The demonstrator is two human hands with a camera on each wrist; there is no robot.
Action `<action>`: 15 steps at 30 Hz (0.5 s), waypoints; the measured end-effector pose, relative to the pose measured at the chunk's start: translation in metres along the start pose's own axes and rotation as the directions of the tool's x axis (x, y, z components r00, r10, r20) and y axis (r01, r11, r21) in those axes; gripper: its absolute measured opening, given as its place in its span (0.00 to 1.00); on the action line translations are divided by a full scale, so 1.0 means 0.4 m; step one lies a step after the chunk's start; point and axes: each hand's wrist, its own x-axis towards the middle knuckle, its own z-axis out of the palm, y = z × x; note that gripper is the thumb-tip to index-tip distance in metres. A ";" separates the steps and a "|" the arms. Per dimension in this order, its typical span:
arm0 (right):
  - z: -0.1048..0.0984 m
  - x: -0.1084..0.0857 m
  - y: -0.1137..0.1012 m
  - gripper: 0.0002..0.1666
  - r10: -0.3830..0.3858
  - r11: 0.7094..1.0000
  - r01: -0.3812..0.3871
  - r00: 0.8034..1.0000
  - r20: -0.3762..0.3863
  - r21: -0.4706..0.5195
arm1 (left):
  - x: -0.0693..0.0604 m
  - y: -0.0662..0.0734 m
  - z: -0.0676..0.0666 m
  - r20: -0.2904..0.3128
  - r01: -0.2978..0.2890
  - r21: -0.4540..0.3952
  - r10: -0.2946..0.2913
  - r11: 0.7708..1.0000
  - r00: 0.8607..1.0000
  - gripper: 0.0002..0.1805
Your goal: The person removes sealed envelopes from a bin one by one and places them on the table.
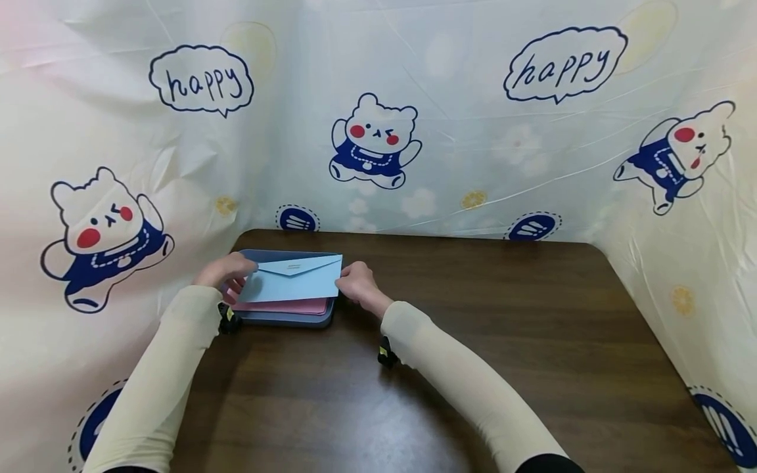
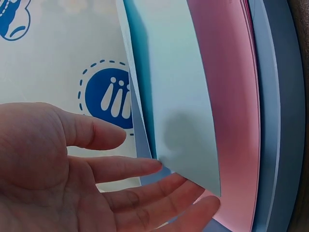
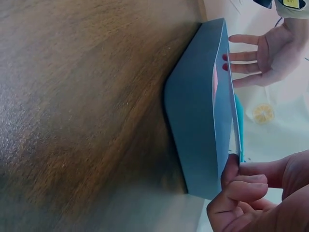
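Observation:
A light blue envelope (image 1: pixel 298 284) is tilted above a blue-grey tray (image 1: pixel 284 319), its pointed flap toward the far side. Pink envelopes or paper (image 1: pixel 298 306) lie in the tray beneath it. My right hand (image 1: pixel 359 284) pinches the envelope's right end between thumb and curled fingers, as the right wrist view also shows. At the left end is my left hand (image 1: pixel 227 270). In the left wrist view its fingers (image 2: pixel 125 169) are spread and nearly straight, with fingertips at the envelope's corner and the thumb apart from it.
The tray stands at the far left of a dark brown wooden table (image 1: pixel 473 341). A pale printed cloth (image 1: pixel 467 131) hangs behind the table and along both sides, close to the tray's left end.

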 end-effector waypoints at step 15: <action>-0.023 -0.005 0.033 0.15 -0.006 1.000 0.006 1.000 -0.016 0.028 | 0.004 0.026 0.007 0.013 -0.021 -0.040 0.022 0.999 1.000 0.34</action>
